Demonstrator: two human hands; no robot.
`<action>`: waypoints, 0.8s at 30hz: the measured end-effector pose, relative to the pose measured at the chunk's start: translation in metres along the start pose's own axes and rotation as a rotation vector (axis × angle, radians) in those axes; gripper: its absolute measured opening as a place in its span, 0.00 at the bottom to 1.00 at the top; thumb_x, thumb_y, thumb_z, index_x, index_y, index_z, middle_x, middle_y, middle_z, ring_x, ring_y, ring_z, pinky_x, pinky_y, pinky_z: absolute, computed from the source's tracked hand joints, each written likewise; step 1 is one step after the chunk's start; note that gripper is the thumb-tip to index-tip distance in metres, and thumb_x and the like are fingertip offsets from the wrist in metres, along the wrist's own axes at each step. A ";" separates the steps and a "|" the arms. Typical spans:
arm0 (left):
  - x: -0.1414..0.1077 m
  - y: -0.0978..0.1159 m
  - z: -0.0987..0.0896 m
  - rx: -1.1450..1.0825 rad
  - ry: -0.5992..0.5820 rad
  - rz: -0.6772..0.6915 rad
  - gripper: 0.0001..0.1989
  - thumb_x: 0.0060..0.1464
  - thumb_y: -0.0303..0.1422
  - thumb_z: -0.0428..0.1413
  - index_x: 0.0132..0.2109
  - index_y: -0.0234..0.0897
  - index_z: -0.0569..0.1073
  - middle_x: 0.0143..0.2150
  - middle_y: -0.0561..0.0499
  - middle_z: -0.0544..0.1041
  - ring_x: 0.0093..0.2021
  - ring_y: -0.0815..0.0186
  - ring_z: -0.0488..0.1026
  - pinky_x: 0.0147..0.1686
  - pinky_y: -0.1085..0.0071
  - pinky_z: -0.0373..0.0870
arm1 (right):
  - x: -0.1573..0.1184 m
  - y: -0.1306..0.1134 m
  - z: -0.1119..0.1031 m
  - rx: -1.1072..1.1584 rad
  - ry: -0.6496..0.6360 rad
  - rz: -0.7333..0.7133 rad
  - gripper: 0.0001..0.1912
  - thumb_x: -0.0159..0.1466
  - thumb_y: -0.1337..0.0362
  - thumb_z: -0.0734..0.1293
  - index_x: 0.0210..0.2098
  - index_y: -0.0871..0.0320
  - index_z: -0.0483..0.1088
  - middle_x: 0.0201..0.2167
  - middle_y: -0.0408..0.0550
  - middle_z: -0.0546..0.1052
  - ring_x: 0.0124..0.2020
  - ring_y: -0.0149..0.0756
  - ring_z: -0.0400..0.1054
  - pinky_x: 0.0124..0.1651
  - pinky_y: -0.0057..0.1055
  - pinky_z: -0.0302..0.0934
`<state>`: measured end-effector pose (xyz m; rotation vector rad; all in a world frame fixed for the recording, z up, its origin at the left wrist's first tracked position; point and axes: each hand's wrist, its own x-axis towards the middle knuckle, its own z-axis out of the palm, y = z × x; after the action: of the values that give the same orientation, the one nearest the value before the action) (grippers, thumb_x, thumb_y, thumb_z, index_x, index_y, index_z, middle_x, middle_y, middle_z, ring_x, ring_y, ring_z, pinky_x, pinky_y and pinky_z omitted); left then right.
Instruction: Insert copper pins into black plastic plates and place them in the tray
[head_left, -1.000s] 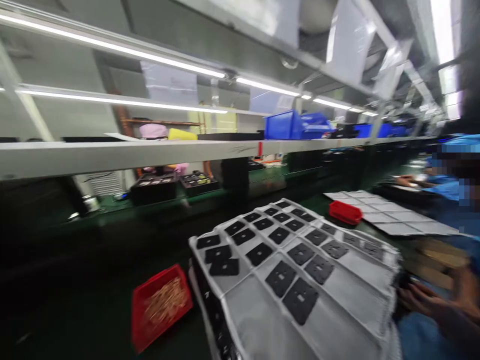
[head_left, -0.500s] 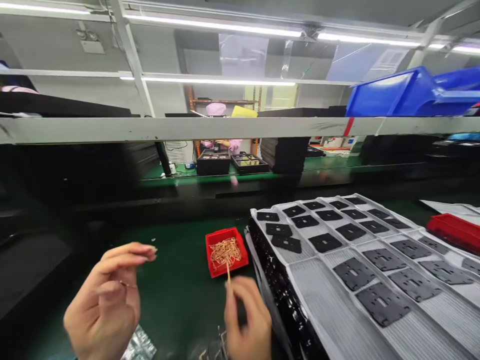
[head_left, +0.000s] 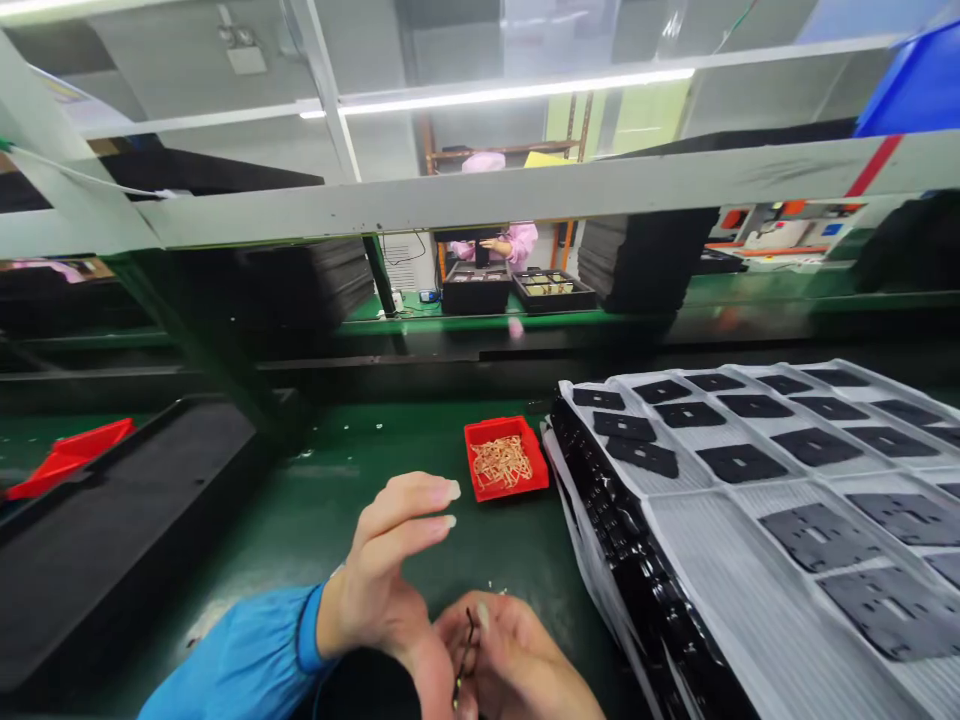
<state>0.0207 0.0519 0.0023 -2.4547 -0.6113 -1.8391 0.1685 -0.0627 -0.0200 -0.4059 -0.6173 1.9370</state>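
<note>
My left hand (head_left: 390,580), in a blue sleeve (head_left: 255,650), has its fingers stretched forward and apart. Its thumb reaches down beside my right hand (head_left: 517,660). A thin dark strip-like piece (head_left: 465,650) lies between the two hands, pinched by the right fingers and thumb; its kind is too small to tell, and whether the left thumb also touches it is unclear. Beyond the hands stands a small red bin (head_left: 544,478) holding many thin, tan, bent pieces (head_left: 501,462).
At right, a stack topped by a pale ribbed sheet (head_left: 712,540) carries several flat black plates (head_left: 742,462). A long black tray (head_left: 127,510) and another red bin (head_left: 90,450) are at left. A shelf beam (head_left: 525,195) crosses ahead; a co-worker (head_left: 517,240) sits beyond.
The view has turned left and tilted down. My right hand has drawn back from the red bin, where it pinched a thin tan piece. Both hands have come together.
</note>
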 end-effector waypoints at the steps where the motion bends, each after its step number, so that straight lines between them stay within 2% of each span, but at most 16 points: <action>1: 0.005 0.004 0.000 -0.029 0.000 0.066 0.46 0.39 0.77 0.58 0.51 0.46 0.71 0.44 0.47 0.76 0.40 0.52 0.81 0.46 0.51 0.83 | 0.000 -0.001 0.001 -0.005 0.012 -0.019 0.32 0.54 0.37 0.80 0.36 0.62 0.79 0.20 0.40 0.73 0.16 0.21 0.60 0.23 0.20 0.51; 3: 0.016 0.012 -0.001 -0.076 -0.026 0.172 0.49 0.41 0.78 0.55 0.56 0.45 0.71 0.45 0.45 0.78 0.39 0.51 0.82 0.45 0.51 0.83 | 0.000 -0.003 -0.001 -0.021 0.072 -0.052 0.30 0.54 0.39 0.81 0.33 0.62 0.77 0.18 0.40 0.73 0.15 0.20 0.59 0.22 0.21 0.50; 7: 0.027 0.013 -0.004 -0.113 -0.184 0.237 0.53 0.45 0.76 0.54 0.63 0.39 0.70 0.45 0.41 0.80 0.40 0.50 0.84 0.48 0.50 0.83 | 0.002 -0.001 -0.017 -0.008 0.184 -0.107 0.31 0.50 0.41 0.84 0.27 0.60 0.71 0.16 0.38 0.71 0.13 0.19 0.54 0.20 0.22 0.47; 9: 0.031 0.008 -0.003 -0.206 -0.225 0.242 0.53 0.50 0.76 0.48 0.63 0.37 0.71 0.48 0.38 0.80 0.43 0.49 0.83 0.48 0.51 0.82 | 0.003 0.001 -0.029 0.017 0.243 -0.151 0.31 0.51 0.40 0.83 0.28 0.60 0.70 0.17 0.37 0.70 0.14 0.18 0.52 0.20 0.20 0.46; 11: 0.043 0.004 0.002 -0.307 -0.284 0.209 0.48 0.58 0.73 0.43 0.62 0.36 0.72 0.50 0.36 0.80 0.46 0.49 0.82 0.46 0.54 0.82 | 0.005 0.003 -0.042 0.046 0.310 -0.195 0.31 0.52 0.40 0.83 0.30 0.59 0.71 0.19 0.36 0.71 0.15 0.17 0.54 0.21 0.19 0.46; 12: 0.054 0.005 0.007 -0.325 -0.341 0.174 0.42 0.63 0.68 0.45 0.62 0.37 0.73 0.52 0.37 0.80 0.48 0.50 0.81 0.47 0.56 0.82 | 0.007 0.004 -0.048 0.058 0.340 -0.213 0.31 0.52 0.40 0.83 0.31 0.59 0.71 0.20 0.37 0.72 0.16 0.18 0.56 0.21 0.19 0.47; 15: 0.099 0.017 0.044 -0.272 -0.567 0.074 0.16 0.71 0.43 0.57 0.58 0.42 0.74 0.58 0.40 0.77 0.57 0.53 0.77 0.56 0.57 0.77 | 0.012 0.007 -0.061 0.075 0.400 -0.238 0.32 0.48 0.41 0.84 0.33 0.60 0.73 0.22 0.38 0.73 0.17 0.19 0.60 0.22 0.19 0.49; 17: 0.130 0.029 0.082 -0.278 -0.743 0.068 0.08 0.69 0.35 0.60 0.52 0.41 0.75 0.60 0.41 0.75 0.62 0.53 0.72 0.63 0.54 0.71 | 0.016 0.011 -0.065 0.074 0.417 -0.231 0.34 0.46 0.40 0.85 0.32 0.60 0.73 0.21 0.38 0.73 0.17 0.19 0.59 0.21 0.19 0.48; 19: 0.155 0.039 0.125 -0.289 -0.867 0.082 0.06 0.65 0.33 0.64 0.47 0.40 0.76 0.61 0.42 0.74 0.64 0.52 0.69 0.66 0.53 0.68 | 0.020 0.015 -0.066 0.064 0.423 -0.217 0.36 0.43 0.38 0.85 0.31 0.60 0.73 0.20 0.38 0.72 0.16 0.19 0.58 0.20 0.20 0.47; 21: 0.168 0.042 0.163 -0.283 -0.958 0.080 0.09 0.59 0.32 0.69 0.44 0.41 0.76 0.61 0.44 0.75 0.64 0.52 0.69 0.65 0.53 0.69 | 0.023 0.019 -0.069 0.055 0.434 -0.210 0.37 0.41 0.37 0.85 0.31 0.60 0.72 0.19 0.37 0.71 0.15 0.19 0.57 0.19 0.20 0.45; 24: 0.173 0.040 0.197 -0.230 -1.027 0.017 0.15 0.54 0.36 0.72 0.42 0.40 0.75 0.54 0.44 0.76 0.59 0.50 0.70 0.59 0.51 0.72 | 0.027 0.025 -0.076 0.051 0.463 -0.216 0.40 0.37 0.33 0.84 0.29 0.58 0.70 0.16 0.35 0.68 0.13 0.18 0.53 0.17 0.20 0.41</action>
<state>0.2543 0.1143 0.1104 -3.4289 -0.3595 -0.5144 0.1790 -0.0289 -0.0969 -0.6995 -0.2944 1.5757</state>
